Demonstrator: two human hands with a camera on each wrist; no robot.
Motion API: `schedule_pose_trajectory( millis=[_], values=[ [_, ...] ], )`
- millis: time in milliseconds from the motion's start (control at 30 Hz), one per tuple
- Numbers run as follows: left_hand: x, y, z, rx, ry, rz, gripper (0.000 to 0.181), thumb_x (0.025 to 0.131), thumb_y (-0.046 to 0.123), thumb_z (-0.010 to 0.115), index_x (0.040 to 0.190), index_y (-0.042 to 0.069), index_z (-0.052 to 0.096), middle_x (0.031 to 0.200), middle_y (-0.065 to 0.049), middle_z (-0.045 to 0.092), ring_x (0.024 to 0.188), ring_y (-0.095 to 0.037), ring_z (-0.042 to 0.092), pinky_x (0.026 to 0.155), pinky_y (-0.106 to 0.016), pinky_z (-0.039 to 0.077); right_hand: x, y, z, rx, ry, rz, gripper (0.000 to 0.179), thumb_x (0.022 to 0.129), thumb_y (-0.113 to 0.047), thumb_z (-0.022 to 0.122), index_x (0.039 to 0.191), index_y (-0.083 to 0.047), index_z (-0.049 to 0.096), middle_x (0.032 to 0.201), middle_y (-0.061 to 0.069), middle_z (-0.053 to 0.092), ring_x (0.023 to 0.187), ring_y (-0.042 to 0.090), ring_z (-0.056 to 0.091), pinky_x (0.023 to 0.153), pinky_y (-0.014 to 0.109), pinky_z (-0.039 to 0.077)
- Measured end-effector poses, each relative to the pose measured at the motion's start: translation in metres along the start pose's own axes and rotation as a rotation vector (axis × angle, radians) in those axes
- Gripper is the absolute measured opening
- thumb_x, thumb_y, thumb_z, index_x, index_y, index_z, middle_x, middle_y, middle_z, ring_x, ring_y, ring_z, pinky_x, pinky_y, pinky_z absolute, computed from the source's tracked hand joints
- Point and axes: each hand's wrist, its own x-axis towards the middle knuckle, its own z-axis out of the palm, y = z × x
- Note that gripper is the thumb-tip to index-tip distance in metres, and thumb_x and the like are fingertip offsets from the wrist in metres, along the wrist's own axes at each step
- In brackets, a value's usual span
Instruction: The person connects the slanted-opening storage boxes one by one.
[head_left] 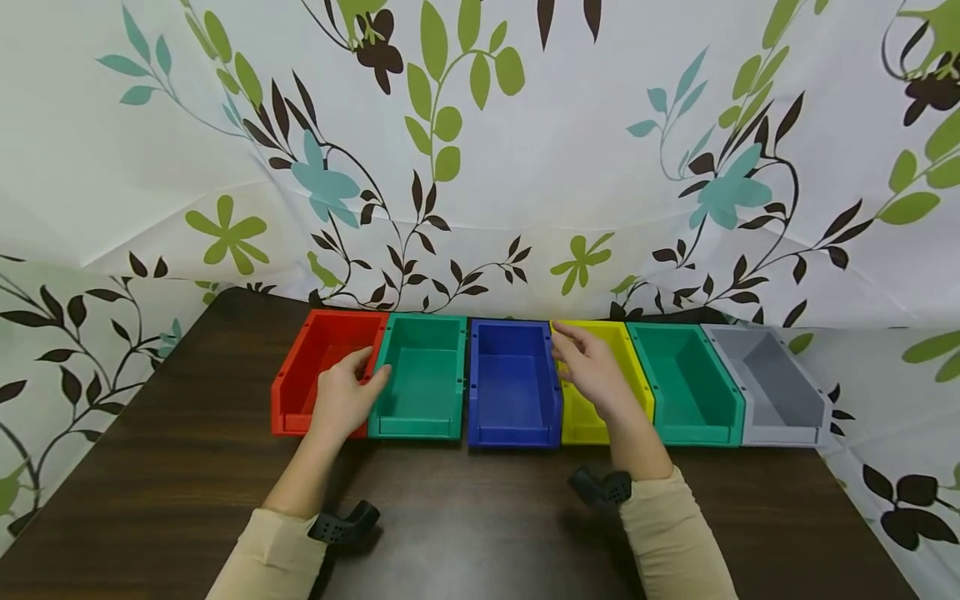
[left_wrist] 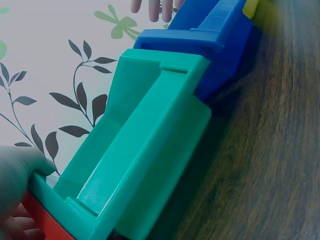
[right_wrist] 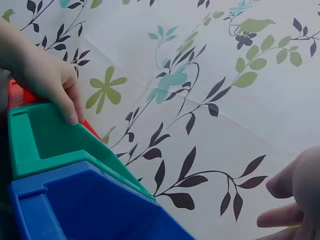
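My left hand (head_left: pixel 347 392) straddles the adjoining side walls of a red bin (head_left: pixel 288 400) and a green bin (head_left: pixel 420 375). Its thumb (left_wrist: pixel 37 162) laps over the green rim while the fingers curl down on the red side, so the hand grips the walls between. Over a yellow bin (head_left: pixel 588 429) hovers my right hand (head_left: pixel 596 371), fingers loosely extended toward the edge shared with a blue bin (head_left: pixel 513 383). In the right wrist view that hand's fingers (right_wrist: pixel 282 215) are apart and hold nothing. All these bins have a lowered front lip facing me.
Right of the yellow bin stand a second green bin (head_left: pixel 690 383) and a grey bin (head_left: pixel 776 379), completing the row. They stand along the back of a dark wooden table (head_left: pixel 465 517). Behind hangs a white cloth (head_left: pixel 525 167) with leaf prints.
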Motion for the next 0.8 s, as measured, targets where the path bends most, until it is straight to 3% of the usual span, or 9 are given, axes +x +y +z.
schedule_pose_trajectory(
  millis=[300,533,633,800],
  values=[
    [-0.001,0.001,-0.003,0.0,0.025,0.027,0.048,0.092,0.024,0.059,0.128,-0.007,0.054,0.117,-0.026,0.063,0.102,-0.038,0.062,0.088,-0.05,0.051,0.005,0.001,0.004,0.053,-0.017,0.016,0.05,0.099,-0.033,0.046,0.142,-0.008,0.041,0.144,0.017,0.043,0.13,0.034,0.046,0.095,0.047,0.047],
    [0.001,-0.002,-0.009,0.025,0.026,-0.003,0.046,0.092,0.022,0.058,0.127,-0.007,0.054,0.116,-0.026,0.063,0.093,-0.036,0.062,0.085,-0.05,0.053,0.006,0.004,0.01,0.103,-0.019,-0.004,0.048,0.099,-0.028,0.048,0.141,-0.005,0.042,0.142,0.018,0.044,0.128,0.031,0.048,0.095,0.044,0.048],
    [0.002,-0.003,-0.012,0.023,0.023,-0.013,0.045,0.092,0.021,0.057,0.127,-0.008,0.054,0.115,-0.027,0.063,0.094,-0.036,0.061,0.085,-0.05,0.052,0.008,0.006,0.016,0.002,0.015,-0.01,0.05,0.097,-0.028,0.052,0.14,-0.003,0.044,0.139,0.017,0.049,0.123,0.03,0.053,0.092,0.04,0.05],
    [0.002,-0.005,-0.013,0.014,0.011,-0.015,0.047,0.092,0.022,0.057,0.128,-0.008,0.054,0.116,-0.027,0.063,0.096,-0.037,0.061,0.085,-0.051,0.052,0.011,0.01,0.026,-0.302,0.107,-0.041,0.052,0.092,-0.028,0.06,0.135,0.001,0.05,0.126,0.018,0.061,0.111,0.03,0.062,0.089,0.041,0.053]
  ],
)
